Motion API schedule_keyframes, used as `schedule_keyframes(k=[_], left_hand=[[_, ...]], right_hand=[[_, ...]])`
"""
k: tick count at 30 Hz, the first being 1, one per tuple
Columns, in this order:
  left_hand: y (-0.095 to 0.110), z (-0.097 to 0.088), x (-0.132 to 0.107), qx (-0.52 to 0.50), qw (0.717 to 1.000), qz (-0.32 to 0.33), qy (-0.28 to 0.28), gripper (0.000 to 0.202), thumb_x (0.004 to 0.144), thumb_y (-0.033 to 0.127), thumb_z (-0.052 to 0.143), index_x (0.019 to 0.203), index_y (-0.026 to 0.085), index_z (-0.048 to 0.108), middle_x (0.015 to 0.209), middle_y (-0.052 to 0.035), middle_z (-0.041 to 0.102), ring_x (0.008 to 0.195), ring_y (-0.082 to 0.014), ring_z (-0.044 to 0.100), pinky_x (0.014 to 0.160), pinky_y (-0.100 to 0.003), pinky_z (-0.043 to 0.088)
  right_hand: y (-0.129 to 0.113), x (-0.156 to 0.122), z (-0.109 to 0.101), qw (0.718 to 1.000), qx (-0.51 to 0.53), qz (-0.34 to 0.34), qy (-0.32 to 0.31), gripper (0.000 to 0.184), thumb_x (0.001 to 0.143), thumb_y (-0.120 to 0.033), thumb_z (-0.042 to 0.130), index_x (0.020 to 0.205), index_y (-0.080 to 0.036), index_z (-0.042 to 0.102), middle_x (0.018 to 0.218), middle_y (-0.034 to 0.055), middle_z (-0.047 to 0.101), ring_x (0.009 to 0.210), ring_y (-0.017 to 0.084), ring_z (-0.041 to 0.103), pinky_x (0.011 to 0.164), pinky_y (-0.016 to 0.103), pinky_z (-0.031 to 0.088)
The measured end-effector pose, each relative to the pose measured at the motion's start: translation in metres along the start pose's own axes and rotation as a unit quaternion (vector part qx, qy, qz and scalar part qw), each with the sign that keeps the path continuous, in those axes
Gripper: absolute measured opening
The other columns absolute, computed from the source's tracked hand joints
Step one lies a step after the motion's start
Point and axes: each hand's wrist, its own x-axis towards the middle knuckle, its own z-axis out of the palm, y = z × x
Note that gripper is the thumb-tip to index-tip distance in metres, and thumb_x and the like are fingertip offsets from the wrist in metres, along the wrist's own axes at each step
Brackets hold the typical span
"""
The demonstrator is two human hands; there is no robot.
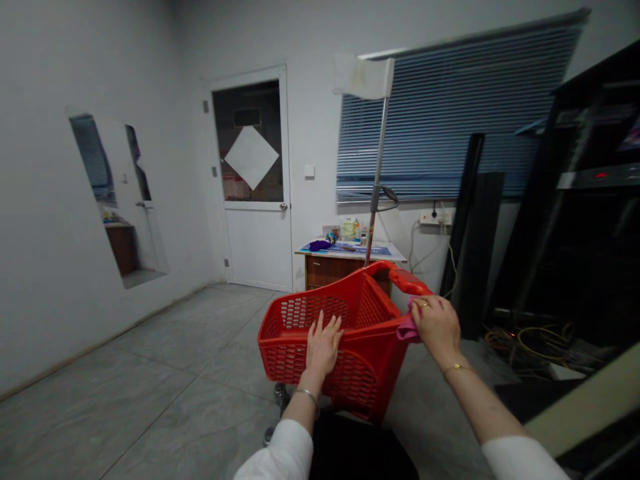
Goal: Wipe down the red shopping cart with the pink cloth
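Note:
A red plastic shopping cart point(350, 393) with perforated basket walls stands right in front of me on the floor. My left hand point(323, 343) lies on the near top edge of its basket, fingers stretched out and holding nothing. My right hand point(436, 325) is closed around a pink cloth point(409, 328), pressing it against the cart's corner close to the handle point(410, 281). Part of the cloth is hidden under the fingers. A pole point(381, 143) with a white flag-like panel point(364, 77) rises behind the handle.
A small desk point(345, 252) by the far wall bears bottles and a purple cloth point(320, 246). A white door point(257, 247) is at the back, and a mirror point(117, 200) hangs at left. Dark racks point(590, 220) and coiled cables point(545, 343) stand at right.

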Motion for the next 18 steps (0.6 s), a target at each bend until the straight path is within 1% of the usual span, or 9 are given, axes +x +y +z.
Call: schedule_keyframes(k=[2, 3, 5, 7, 9, 12, 14, 16, 18], left_hand=[[0.001, 0.0, 0.0, -0.002, 1.0, -0.002, 0.002, 0.043, 0.102, 0.039, 0.032, 0.143, 0.032, 0.044, 0.146, 0.0032, 0.048, 0.147, -0.0232, 0.018, 0.115, -0.046, 0.028], [0.001, 0.0, 0.0, -0.002, 1.0, -0.003, 0.003, 0.043, 0.102, 0.039, 0.032, 0.143, 0.032, 0.044, 0.147, 0.0034, 0.048, 0.147, -0.0231, 0.018, 0.115, -0.046, 0.028], [0.002, -0.001, 0.0, -0.001, 1.0, -0.007, 0.002, 0.042, 0.102, 0.038, 0.032, 0.142, 0.033, 0.045, 0.147, 0.0035, 0.048, 0.147, -0.0233, 0.018, 0.115, -0.046, 0.028], [0.004, -0.001, 0.0, 0.002, 1.0, -0.011, -0.002, 0.042, 0.102, 0.037, 0.032, 0.142, 0.033, 0.045, 0.147, 0.0032, 0.048, 0.147, -0.0233, 0.018, 0.115, -0.046, 0.028], [0.005, -0.001, 0.001, 0.004, 1.0, -0.014, -0.005, 0.042, 0.102, 0.037, 0.033, 0.143, 0.033, 0.044, 0.147, 0.0025, 0.048, 0.147, -0.0229, 0.017, 0.114, -0.047, 0.029], [0.006, 0.001, 0.001, 0.003, 1.0, -0.018, -0.006, 0.043, 0.102, 0.038, 0.032, 0.143, 0.033, 0.043, 0.147, 0.0024, 0.048, 0.147, -0.0227, 0.017, 0.114, -0.046, 0.028], [0.005, 0.002, 0.001, 0.002, 1.0, -0.019, -0.003, 0.042, 0.102, 0.038, 0.032, 0.142, 0.033, 0.044, 0.147, 0.0028, 0.048, 0.147, -0.0227, 0.018, 0.114, -0.046, 0.028], [0.003, 0.004, 0.001, 0.001, 1.0, -0.018, -0.001, 0.042, 0.102, 0.037, 0.033, 0.142, 0.033, 0.045, 0.146, 0.003, 0.049, 0.147, -0.0226, 0.019, 0.114, -0.045, 0.028], [0.0, 0.004, 0.001, 0.0, 1.0, -0.015, -0.003, 0.042, 0.102, 0.037, 0.035, 0.142, 0.033, 0.045, 0.146, 0.003, 0.049, 0.147, -0.0227, 0.018, 0.114, -0.045, 0.028]], right_hand=[[0.026, 0.005, 0.001, 0.999, -0.016, 0.036, 0.022, 0.027, 0.091, -0.031, 0.047, 0.085, -0.017, 0.07, 0.088, 0.009, 0.065, 0.088, 0.021, 0.049, 0.082, 0.034, 0.038], [0.033, 0.006, 0.002, 0.998, -0.018, 0.049, 0.034, 0.028, 0.09, -0.032, 0.047, 0.085, -0.016, 0.069, 0.088, 0.0094, 0.065, 0.087, 0.021, 0.049, 0.081, 0.034, 0.039], [0.031, 0.003, 0.003, 0.997, -0.018, 0.049, 0.051, 0.027, 0.09, -0.031, 0.046, 0.086, -0.017, 0.069, 0.089, 0.0099, 0.064, 0.09, 0.022, 0.049, 0.082, 0.036, 0.039], [0.01, -0.002, 0.003, 0.998, -0.021, 0.02, 0.05, 0.024, 0.09, -0.028, 0.046, 0.088, -0.018, 0.069, 0.093, 0.01, 0.064, 0.097, 0.024, 0.049, 0.087, 0.038, 0.039], [-0.023, -0.011, 0.002, 0.999, -0.022, -0.012, 0.036, 0.022, 0.09, -0.025, 0.047, 0.092, -0.019, 0.068, 0.095, 0.0097, 0.064, 0.102, 0.025, 0.049, 0.092, 0.041, 0.037], [-0.076, -0.027, 0.005, 0.999, -0.005, -0.042, 0.006, 0.022, 0.089, -0.02, 0.048, 0.099, -0.02, 0.067, 0.098, 0.0095, 0.065, 0.105, 0.025, 0.049, 0.097, 0.043, 0.036], [-0.103, -0.036, 0.008, 0.998, 0.022, -0.064, -0.013, 0.024, 0.089, -0.017, 0.049, 0.104, -0.021, 0.067, 0.103, 0.0093, 0.065, 0.11, 0.025, 0.048, 0.1, 0.042, 0.034], [-0.115, -0.041, 0.011, 0.995, 0.049, -0.083, -0.027, 0.025, 0.088, -0.016, 0.05, 0.106, -0.021, 0.067, 0.105, 0.0087, 0.065, 0.113, 0.025, 0.048, 0.102, 0.042, 0.034], [-0.113, -0.039, 0.011, 0.992, 0.061, -0.104, -0.035, 0.023, 0.089, -0.017, 0.051, 0.106, -0.022, 0.067, 0.104, 0.0076, 0.066, 0.112, 0.024, 0.048, 0.102, 0.04, 0.034]])
